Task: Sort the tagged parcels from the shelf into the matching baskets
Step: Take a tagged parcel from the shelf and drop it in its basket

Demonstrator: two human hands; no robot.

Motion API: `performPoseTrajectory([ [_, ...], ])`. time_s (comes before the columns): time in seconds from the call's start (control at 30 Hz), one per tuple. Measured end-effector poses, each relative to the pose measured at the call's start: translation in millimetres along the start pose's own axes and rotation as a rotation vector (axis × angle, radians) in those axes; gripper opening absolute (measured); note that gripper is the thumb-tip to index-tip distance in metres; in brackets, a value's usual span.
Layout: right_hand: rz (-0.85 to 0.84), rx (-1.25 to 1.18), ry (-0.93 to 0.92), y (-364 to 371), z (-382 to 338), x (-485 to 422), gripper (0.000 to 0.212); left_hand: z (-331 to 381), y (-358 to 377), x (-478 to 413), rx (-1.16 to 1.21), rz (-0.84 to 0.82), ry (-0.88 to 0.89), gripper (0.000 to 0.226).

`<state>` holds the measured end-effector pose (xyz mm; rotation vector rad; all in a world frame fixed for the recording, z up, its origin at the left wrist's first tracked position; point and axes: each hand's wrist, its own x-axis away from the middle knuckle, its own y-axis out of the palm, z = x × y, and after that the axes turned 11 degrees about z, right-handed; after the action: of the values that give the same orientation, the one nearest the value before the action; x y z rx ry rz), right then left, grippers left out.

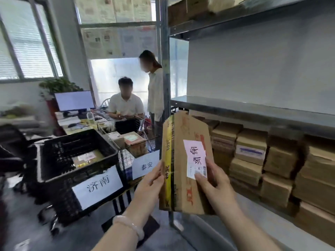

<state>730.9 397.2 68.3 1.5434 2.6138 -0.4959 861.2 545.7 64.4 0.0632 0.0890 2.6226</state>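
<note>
I hold a flat cardboard parcel (184, 160) upright in front of me, with yellow tape down its left edge and a white tag reading 济南 on its face. My left hand (152, 180) grips its left edge. My right hand (212, 180) grips its right side, thumb on the tag. To the left stands a black plastic basket (59, 151) with a 济南 sign (97, 187); some parcels lie inside it. Behind it is a wire basket (125, 154) with a 泰安 sign (146, 166) and boxes inside. Stacked parcels (253, 154) fill the lower level of the metal shelf (253, 107).
The shelf post (165, 69) rises just behind the parcel. Two people are at a desk with a monitor (74, 101) at the back. A black office chair (12, 147) sits at the far left. A dark flat object (148, 229) lies on the floor below my left wrist.
</note>
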Motion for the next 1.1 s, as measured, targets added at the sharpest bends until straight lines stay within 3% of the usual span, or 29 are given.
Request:
performPoseTrajectory([
  [0.1, -0.005, 0.064, -0.102, 46, -10, -4, 0.064, 9, -29, -10, -0.026, -0.019, 0.077, 0.031],
  [0.27, -0.1, 0.119, -0.229, 102, -16, -14, 0.066, 2, -71, -33, -0.154, 0.046, 0.13, 0.068],
  [0.4, -0.191, 0.131, -0.31, 143, -18, -31, 0.067, -5, -101, -59, -0.012, 0.171, 0.07, 0.055],
  [0.57, -0.287, 0.073, -0.365, 199, -20, -65, 0.065, -8, -130, -102, -0.045, 0.279, 0.107, 0.064],
  [0.77, -0.421, 0.015, -0.419, 270, -25, -133, 0.066, -8, -148, -173, -0.169, 0.484, 0.247, 0.06],
  [0.87, -0.476, 0.012, -0.422, 303, -30, -171, 0.067, -2, -153, -210, -0.253, 0.498, 0.319, 0.065],
  [0.97, -0.549, -0.006, -0.437, 335, -34, -207, 0.068, 7, -165, -246, -0.341, 0.509, 0.348, 0.072],
  [1.1, -0.626, -0.044, -0.479, 382, -40, -240, 0.069, 13, -188, -282, -0.42, 0.614, 0.322, 0.063],
])
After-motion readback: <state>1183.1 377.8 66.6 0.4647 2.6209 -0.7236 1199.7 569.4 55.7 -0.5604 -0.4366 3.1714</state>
